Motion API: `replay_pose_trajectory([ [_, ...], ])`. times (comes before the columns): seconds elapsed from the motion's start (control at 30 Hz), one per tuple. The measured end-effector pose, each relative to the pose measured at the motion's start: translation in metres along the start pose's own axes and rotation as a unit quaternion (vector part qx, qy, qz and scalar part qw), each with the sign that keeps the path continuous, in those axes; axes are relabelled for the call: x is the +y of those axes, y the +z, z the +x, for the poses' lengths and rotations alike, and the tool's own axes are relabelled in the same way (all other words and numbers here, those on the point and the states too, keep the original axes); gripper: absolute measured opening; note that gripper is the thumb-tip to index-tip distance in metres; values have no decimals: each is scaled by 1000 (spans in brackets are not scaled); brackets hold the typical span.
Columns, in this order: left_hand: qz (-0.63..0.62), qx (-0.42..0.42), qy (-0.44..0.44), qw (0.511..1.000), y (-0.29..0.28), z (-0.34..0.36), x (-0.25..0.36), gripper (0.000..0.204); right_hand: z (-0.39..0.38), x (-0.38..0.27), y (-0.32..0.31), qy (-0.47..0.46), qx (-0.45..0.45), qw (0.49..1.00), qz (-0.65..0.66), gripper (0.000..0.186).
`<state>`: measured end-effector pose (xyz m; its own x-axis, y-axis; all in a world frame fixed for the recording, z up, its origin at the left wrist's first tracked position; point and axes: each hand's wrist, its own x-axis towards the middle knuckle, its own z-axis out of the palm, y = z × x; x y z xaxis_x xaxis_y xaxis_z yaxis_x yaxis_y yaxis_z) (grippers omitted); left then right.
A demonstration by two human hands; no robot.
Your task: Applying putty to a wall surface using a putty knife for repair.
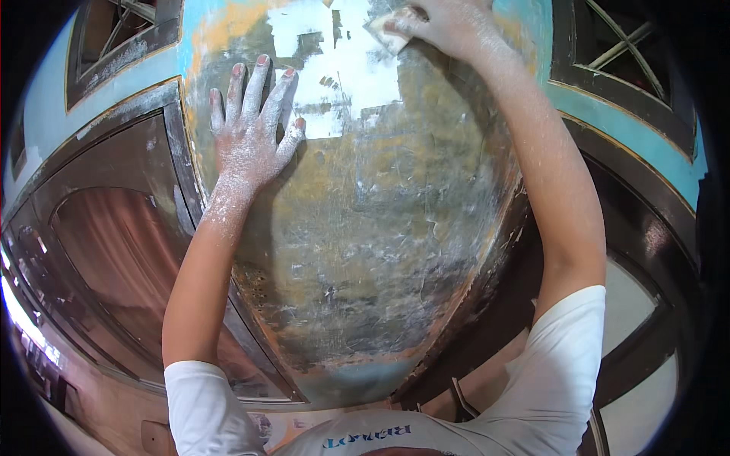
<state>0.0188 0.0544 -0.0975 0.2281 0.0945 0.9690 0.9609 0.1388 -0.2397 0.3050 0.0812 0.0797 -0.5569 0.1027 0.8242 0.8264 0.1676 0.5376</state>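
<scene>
A worn wall panel (357, 243), mottled olive, grey and orange with irregular white patches (342, 91) near the top, fills the middle of the view. My left hand (255, 129), dusted with white powder, lies on it beside the patches, fingers apart and stretched upward. At the upper right of the white area, my right hand (437, 26) grips a small pale pad (386, 34) against the surface; the pad looks like folded sandpaper or a block, partly hidden by my fingers. Both forearms carry white dust.
To the left stand dark-framed doors (106, 251) with a curtain-like reddish pane. On the right is another dark framed door (639, 319), beneath turquoise trim (608, 118). Crossed bars fill openings (623, 45) at both upper corners. Dark wooden edges border the panel.
</scene>
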Motion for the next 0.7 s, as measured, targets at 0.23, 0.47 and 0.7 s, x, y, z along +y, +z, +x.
replay_pose_trajectory([
  [0.23,2,4,2,1000,0,0,3,65,-19,1,9,-6,30,999,33,48],
  [0.47,6,2,-4,1000,-1,-2,3,66,-24,1,1,5,-13,999,37,44],
  [0.7,7,-3,-21,1000,2,-5,12,66,-31,13,9,-28,16,999,22,40],
])
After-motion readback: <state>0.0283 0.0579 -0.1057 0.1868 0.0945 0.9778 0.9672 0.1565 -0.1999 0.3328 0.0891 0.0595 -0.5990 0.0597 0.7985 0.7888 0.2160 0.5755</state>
